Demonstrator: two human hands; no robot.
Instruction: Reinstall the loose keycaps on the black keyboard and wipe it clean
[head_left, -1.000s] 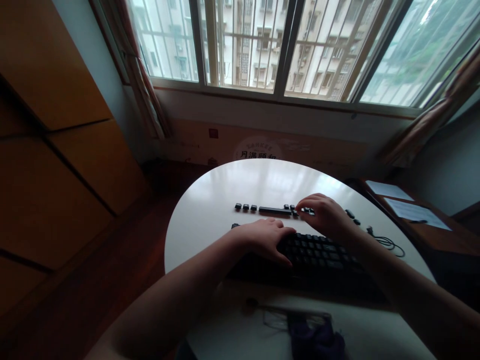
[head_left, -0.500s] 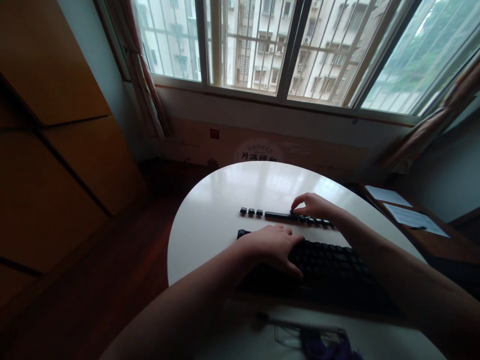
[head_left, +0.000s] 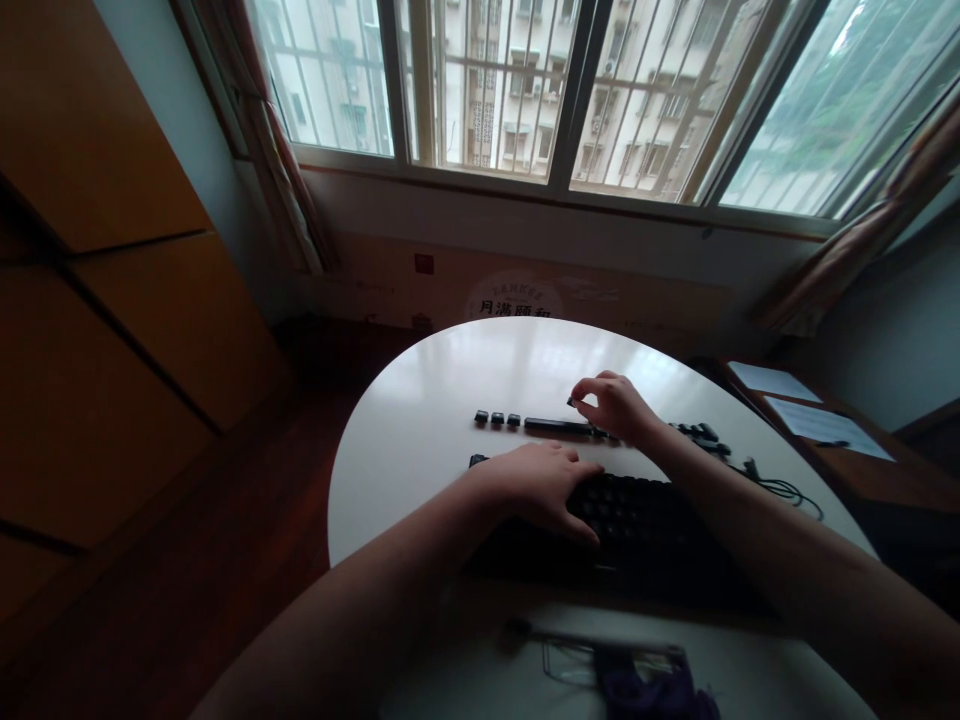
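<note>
Round white tabletop (head_left: 409,400) before barred window (head_left: 495,90). Left to right: three loose keycaps (head_left: 497,419) in line; left hand (head_left: 541,482), fingers spread, resting on black keyboard (head_left: 652,515); long bar key (head_left: 557,427) just beyond; right hand (head_left: 613,403), thumb and finger pinching small dark keycap (head_left: 571,402) on the bar's window side; coiled cable (head_left: 787,490).

Black keyboard (head_left: 630,510), black keycaps (head_left: 497,419), white table (head_left: 405,480), orange-brown cabinet (head_left: 172,310), reddish-brown floor (head_left: 262,480), white papers (head_left: 829,425)

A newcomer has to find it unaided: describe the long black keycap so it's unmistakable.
On the white table, find the black keyboard. Just beyond it, the long black keycap lies right of three small keycaps; unlike those stubby blocks, it is one slim bar.
</note>
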